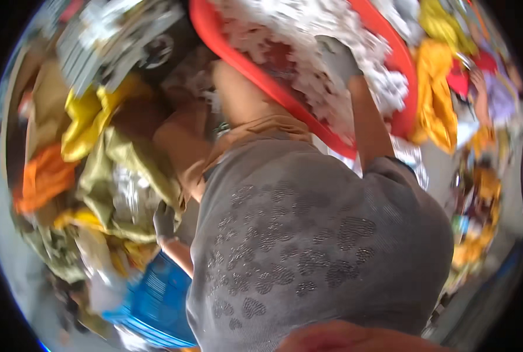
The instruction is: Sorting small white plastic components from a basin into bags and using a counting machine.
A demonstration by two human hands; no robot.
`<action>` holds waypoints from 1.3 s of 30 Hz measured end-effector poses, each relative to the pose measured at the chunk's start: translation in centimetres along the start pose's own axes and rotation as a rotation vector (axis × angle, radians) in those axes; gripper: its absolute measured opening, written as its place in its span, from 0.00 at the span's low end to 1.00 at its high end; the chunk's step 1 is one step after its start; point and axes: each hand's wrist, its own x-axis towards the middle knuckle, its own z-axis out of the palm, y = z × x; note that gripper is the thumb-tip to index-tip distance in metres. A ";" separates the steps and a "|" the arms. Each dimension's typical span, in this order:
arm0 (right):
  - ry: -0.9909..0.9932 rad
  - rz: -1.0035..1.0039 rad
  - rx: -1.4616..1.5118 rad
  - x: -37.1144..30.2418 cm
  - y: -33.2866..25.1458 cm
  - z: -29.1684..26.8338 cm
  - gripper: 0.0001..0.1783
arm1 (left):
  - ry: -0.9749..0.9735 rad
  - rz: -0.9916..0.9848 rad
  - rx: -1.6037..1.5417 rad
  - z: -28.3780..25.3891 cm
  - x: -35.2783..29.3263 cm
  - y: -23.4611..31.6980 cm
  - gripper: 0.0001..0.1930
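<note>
My right hand [339,57], in a grey glove, lies over a heap of small white pieces [308,29] inside a large red tub [261,79]. Its fingers look stretched out, though blurred. What the white pieces are cannot be made out. Lower on the left, my left hand [165,223], also gloved, is beside the rim of an olive sack [133,146]. Clear plastic items [131,190] show in that sack's mouth. Whether the left fingers grip the sack's edge is too smeared to see.
A blue plastic crate [156,299] stands below my left hand. Yellow sacks [82,129] and an orange sack [47,179] crowd the left. Grey slatted plastic [88,56] lies at upper left. At right are another orange-yellow sack [434,94] and another person's hand [478,82].
</note>
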 end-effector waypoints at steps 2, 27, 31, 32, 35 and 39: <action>-0.167 0.149 -0.306 -2.4 5.6 -1.2 0.18 | 0.133 0.117 0.157 -1.4 1.3 -1.7 0.18; -1.021 0.361 -0.280 3.8 1.0 -1.8 0.25 | 0.354 0.480 0.335 -2.4 -1.7 8.8 0.16; 0.118 0.243 -0.508 5.6 13.4 1.1 0.17 | 0.374 0.529 0.296 -2.3 -1.6 10.0 0.17; 0.040 0.244 -0.369 5.2 13.0 1.2 0.17 | 0.360 0.516 0.285 -2.4 -1.6 9.7 0.17; -0.204 0.340 -0.334 -0.1 8.0 3.0 0.14 | 0.374 0.513 0.324 -2.6 -1.7 9.7 0.16; -0.130 0.454 -0.258 -6.8 8.2 8.1 0.16 | 0.394 0.558 0.364 -2.8 -1.1 9.8 0.15</action>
